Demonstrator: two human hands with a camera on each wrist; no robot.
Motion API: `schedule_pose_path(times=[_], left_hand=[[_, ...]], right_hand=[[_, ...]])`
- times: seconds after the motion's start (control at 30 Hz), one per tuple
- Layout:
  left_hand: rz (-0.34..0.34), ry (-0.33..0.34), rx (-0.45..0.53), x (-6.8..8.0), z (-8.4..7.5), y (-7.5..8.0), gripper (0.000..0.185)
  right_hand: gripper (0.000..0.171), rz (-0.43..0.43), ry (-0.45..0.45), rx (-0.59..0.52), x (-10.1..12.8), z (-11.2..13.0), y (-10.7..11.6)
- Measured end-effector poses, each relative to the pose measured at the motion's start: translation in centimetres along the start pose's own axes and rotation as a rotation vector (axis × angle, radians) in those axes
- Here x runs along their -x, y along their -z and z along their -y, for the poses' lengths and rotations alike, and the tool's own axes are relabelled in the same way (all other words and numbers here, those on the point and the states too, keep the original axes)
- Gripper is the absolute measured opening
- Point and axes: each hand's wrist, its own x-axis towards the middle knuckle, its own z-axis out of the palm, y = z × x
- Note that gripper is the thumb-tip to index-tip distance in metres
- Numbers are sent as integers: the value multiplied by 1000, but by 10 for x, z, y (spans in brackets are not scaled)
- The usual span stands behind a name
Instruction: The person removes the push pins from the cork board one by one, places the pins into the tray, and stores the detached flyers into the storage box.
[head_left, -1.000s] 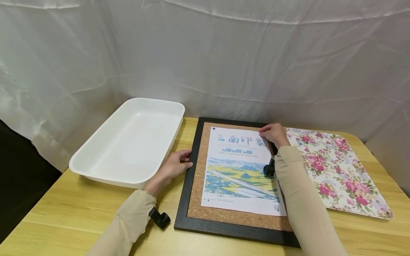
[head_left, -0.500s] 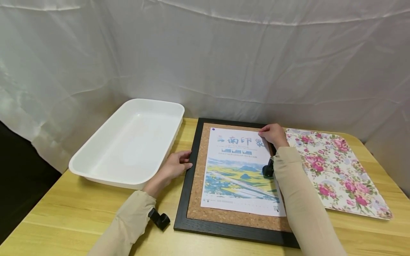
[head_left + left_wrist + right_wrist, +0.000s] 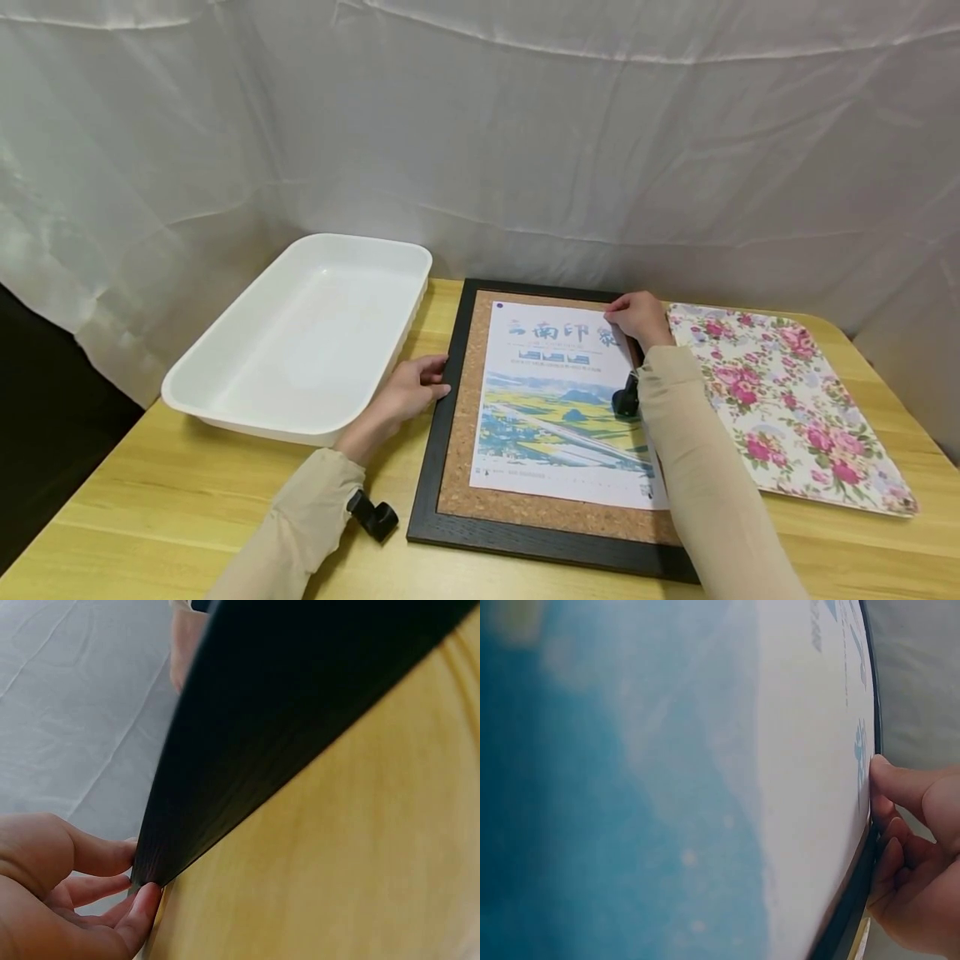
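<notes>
A black-framed cork board (image 3: 438, 442) lies flat on the wooden table, with a printed poster (image 3: 562, 400) on its cork. My left hand (image 3: 416, 385) rests against the frame's left edge. In the left wrist view its fingertips (image 3: 142, 904) touch the dark side of the frame (image 3: 300, 712). My right hand (image 3: 636, 315) sits on the poster's top right corner with fingers curled. In the right wrist view one fingertip (image 3: 881, 769) presses at the edge of the poster (image 3: 802, 750). Anything under the fingers is hidden. A small blue dot (image 3: 512, 306) marks the poster's top left corner.
A white plastic tray (image 3: 247, 421) with nothing in it stands left of the board, close to my left hand. A floral sheet (image 3: 787, 408) lies to the right of the board. A white curtain (image 3: 480, 150) closes the back. The table (image 3: 150, 508) ends near me.
</notes>
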Motion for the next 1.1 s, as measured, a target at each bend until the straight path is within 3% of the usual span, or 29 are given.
schedule_pose_path(times=[0.27, 0.6, 0.87, 1.1], left_hand=[[-4, -1, 4, 0, 0, -1, 52], [7, -8, 5, 0, 2, -3, 52], [15, -19, 8, 2, 1, 0, 53], [14, -18, -3, 2, 1, 0, 54]], right_hand=[[16, -6, 16, 14, 4, 3, -2], [16, 6, -75, -10, 4, 3, -5], [18, -34, 8, -34, 13, 5, -3], [18, -38, 29, -50, 16, 7, -2]])
